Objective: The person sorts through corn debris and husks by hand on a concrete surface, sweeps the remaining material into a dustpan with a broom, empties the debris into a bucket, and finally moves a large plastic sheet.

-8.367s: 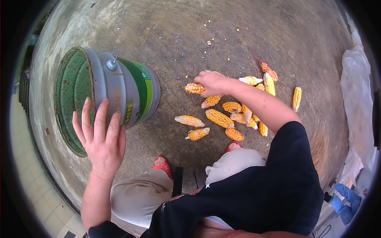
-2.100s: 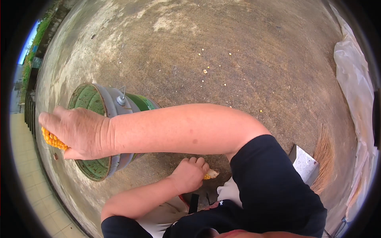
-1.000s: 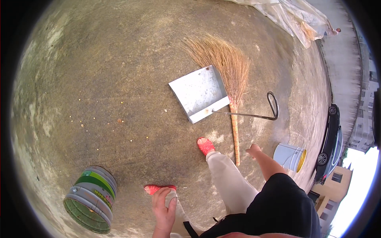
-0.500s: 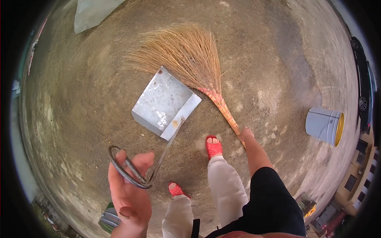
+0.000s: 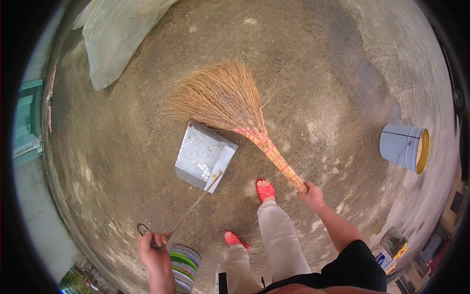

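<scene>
A long-handled metal dustpan (image 5: pixel 203 152) lies on the concrete floor ahead of my feet. Its thin rod ends in a bent loop, and my left hand (image 5: pixel 155 249) is closed around that looped end at the lower left. In my right hand (image 5: pixel 312 196) is the end of a straw broom (image 5: pixel 225 95), bound with red bands along its handle. The broom's bristles fan out beyond the dustpan, and their lower edge overlaps the pan's far corner. Whether the bristles touch the floor I cannot tell.
A pale plastic sheet (image 5: pixel 115 41) lies at the far left. On the right stands a blue-grey bucket (image 5: pixel 404 147) with a yellow inside. A striped bucket (image 5: pixel 184 269) is close by my left forearm. A wire basket (image 5: pixel 393 241) stands at the lower right. My feet wear red sandals (image 5: pixel 265 190).
My left hand has dropped lower and farther from the view with the dustpan's handle. Dustpan and broom appear lower in view, and more of the plastic sheet shows.
</scene>
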